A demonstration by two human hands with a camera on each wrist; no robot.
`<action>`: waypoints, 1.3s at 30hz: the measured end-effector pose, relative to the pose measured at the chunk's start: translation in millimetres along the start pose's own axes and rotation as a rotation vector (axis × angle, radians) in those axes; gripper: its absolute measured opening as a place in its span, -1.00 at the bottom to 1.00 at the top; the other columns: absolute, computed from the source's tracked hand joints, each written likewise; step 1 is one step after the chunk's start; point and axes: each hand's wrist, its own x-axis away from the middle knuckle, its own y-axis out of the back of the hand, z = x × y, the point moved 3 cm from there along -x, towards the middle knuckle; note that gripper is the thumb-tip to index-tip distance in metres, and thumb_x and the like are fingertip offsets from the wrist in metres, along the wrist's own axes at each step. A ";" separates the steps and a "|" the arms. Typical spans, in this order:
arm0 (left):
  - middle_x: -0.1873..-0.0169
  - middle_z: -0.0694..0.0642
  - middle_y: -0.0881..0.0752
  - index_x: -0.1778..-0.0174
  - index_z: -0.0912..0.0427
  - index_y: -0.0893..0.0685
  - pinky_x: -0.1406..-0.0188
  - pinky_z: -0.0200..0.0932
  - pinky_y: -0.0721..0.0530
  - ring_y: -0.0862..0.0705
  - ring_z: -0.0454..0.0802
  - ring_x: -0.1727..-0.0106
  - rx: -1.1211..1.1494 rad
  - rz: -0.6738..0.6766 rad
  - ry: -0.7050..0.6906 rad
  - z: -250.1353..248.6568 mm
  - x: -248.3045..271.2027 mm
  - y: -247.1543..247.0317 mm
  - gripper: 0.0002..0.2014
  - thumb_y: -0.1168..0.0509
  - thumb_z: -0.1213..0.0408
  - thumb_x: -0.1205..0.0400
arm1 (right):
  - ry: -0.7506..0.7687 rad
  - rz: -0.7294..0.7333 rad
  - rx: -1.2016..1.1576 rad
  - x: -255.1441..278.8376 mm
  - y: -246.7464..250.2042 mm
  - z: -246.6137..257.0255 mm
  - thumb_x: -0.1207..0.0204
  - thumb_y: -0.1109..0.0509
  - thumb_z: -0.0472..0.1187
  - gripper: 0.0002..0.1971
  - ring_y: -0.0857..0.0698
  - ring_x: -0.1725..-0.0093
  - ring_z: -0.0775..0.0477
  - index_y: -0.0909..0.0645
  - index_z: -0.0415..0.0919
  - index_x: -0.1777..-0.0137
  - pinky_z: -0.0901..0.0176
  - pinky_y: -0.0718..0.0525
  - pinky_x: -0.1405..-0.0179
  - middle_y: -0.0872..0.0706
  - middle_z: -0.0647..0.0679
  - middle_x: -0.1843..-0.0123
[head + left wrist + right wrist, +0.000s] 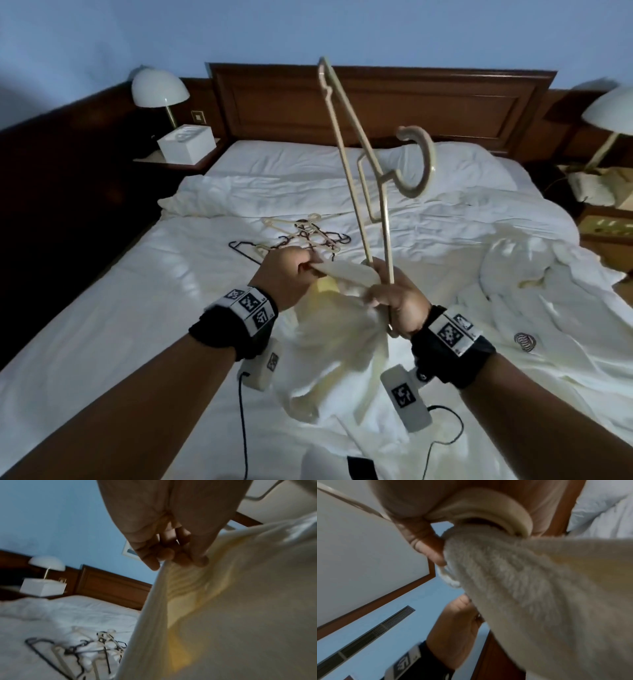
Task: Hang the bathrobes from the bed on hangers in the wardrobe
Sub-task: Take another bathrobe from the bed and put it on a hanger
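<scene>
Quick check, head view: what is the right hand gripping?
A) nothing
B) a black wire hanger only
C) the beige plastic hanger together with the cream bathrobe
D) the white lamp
C: the right hand grips one end of the beige plastic hanger along with the cream bathrobe fabric; the hanger's other end sticks up.

Cream bathrobe (342, 339), beige hanger (363, 171)

We see a lamp (160, 89) beside a white box (186, 144) left of the headboard (376, 102). Another lamp (609, 113) stands right; the wall (308, 27) is blue.
</scene>
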 end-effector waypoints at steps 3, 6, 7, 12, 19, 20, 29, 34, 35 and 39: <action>0.16 -0.22 -0.54 0.10 0.01 -0.70 -0.06 -0.26 -0.50 -0.54 -0.17 0.05 0.157 0.068 0.031 4.2 -2.3 -2.0 -0.81 -0.28 0.11 -0.42 | -0.010 0.034 0.052 -7.3 16.6 11.2 0.10 -0.40 -0.18 -0.77 -0.49 0.38 -0.13 -0.56 -0.08 0.38 0.12 -0.37 0.42 -0.51 -0.17 0.40; 0.07 -0.31 -0.64 0.04 -0.20 -0.62 -0.25 -0.18 -0.55 -0.63 -0.31 -0.02 0.459 0.142 0.191 7.5 -1.2 -8.3 -0.90 -0.30 0.13 -0.60 | -0.118 -0.125 0.002 -14.9 37.9 4.7 0.13 -0.41 -0.23 -0.71 -0.42 0.48 -0.08 -0.47 -0.18 0.36 0.19 -0.34 0.52 -0.44 -0.10 0.47; 0.08 -0.26 -0.68 0.02 -0.18 -0.62 -0.28 -0.08 -0.57 -0.66 -0.24 -0.02 0.473 0.148 0.211 8.5 -1.1 -10.1 -0.92 -0.30 0.11 -0.61 | -0.136 -0.154 0.002 -16.4 42.1 2.1 0.12 -0.40 -0.25 -0.72 -0.40 0.50 -0.06 -0.44 -0.20 0.37 0.22 -0.33 0.56 -0.43 -0.08 0.50; 0.37 0.02 -0.57 0.08 -0.05 -0.55 0.23 -0.06 -0.51 -0.52 0.02 0.32 0.484 0.094 0.118 10.7 -2.4 -12.1 -0.89 -0.22 0.09 -0.51 | -0.181 -0.142 0.044 -18.3 38.0 -10.7 -0.03 -0.32 -0.35 -0.84 -0.43 0.53 0.01 -0.42 -0.20 0.40 0.23 -0.36 0.57 -0.44 -0.06 0.50; 0.21 -0.20 -0.67 0.13 -0.07 -0.62 0.06 -0.20 -0.54 -0.61 -0.19 0.16 0.223 0.169 -0.124 -4.4 7.4 -4.0 -0.84 -0.16 0.25 -0.54 | -0.248 -0.107 -0.168 -26.1 17.8 -8.7 -0.11 -0.32 -0.34 -0.81 -0.37 0.50 -0.09 -0.37 -0.16 0.35 0.24 -0.34 0.60 -0.35 -0.14 0.39; 0.18 -0.24 -0.68 0.07 -0.07 -0.64 0.07 -0.24 -0.55 -0.62 -0.24 0.16 0.183 0.187 -0.186 -13.0 7.2 0.7 -0.92 -0.28 0.14 -0.56 | -0.227 -0.110 -0.160 -30.3 14.8 2.6 -0.14 -0.31 -0.33 -0.84 -0.38 0.51 -0.05 -0.38 -0.16 0.35 0.26 -0.34 0.62 -0.35 -0.13 0.40; -0.11 -0.10 -0.78 -0.14 -0.13 -0.75 -0.19 -0.13 -0.63 -0.71 -0.06 -0.15 -0.316 -0.309 -0.358 -146.9 -94.3 178.6 -0.62 -0.49 -0.14 -0.44 | 0.144 -0.032 0.018 -90.7 -4.2 243.7 -0.33 -0.26 -0.27 -0.80 -0.61 0.37 -0.22 -0.69 -0.22 0.41 0.14 -0.53 0.38 -0.67 -0.24 0.31; 0.25 0.03 -0.75 0.15 0.07 -0.74 0.24 -0.14 -0.61 -0.65 0.02 0.24 -0.248 -0.362 -0.272 -133.5 -97.0 174.5 -0.85 -0.32 0.10 -0.60 | 0.129 -0.122 0.207 -105.6 6.7 224.2 -0.27 -0.46 -0.18 -0.86 -0.63 0.30 -0.24 -0.65 -0.27 0.30 -0.09 -0.56 0.28 -0.65 -0.25 0.31; 0.35 0.07 -0.70 0.23 0.17 -0.71 0.32 -0.13 -0.55 -0.60 0.02 0.33 -0.167 -0.306 -0.186 -115.5 -99.2 163.6 -0.83 -0.33 0.15 -0.58 | 0.128 -0.194 0.316 -107.3 15.8 209.4 -0.30 -0.53 -0.09 -0.74 -0.64 0.32 -0.20 -0.58 -0.27 0.26 -0.07 -0.59 0.32 -0.63 -0.23 0.32; 0.32 0.10 -0.64 0.36 0.17 -0.65 0.11 -0.02 -0.66 -0.58 0.06 0.27 0.272 -0.084 0.379 -16.8 -91.6 96.5 -0.82 -0.34 0.23 -0.56 | 0.010 -0.289 0.534 -83.7 39.2 127.5 -0.11 -0.59 0.40 -0.33 -0.45 0.63 -0.12 -0.37 -0.16 0.34 0.10 -0.48 0.58 -0.48 -0.15 0.53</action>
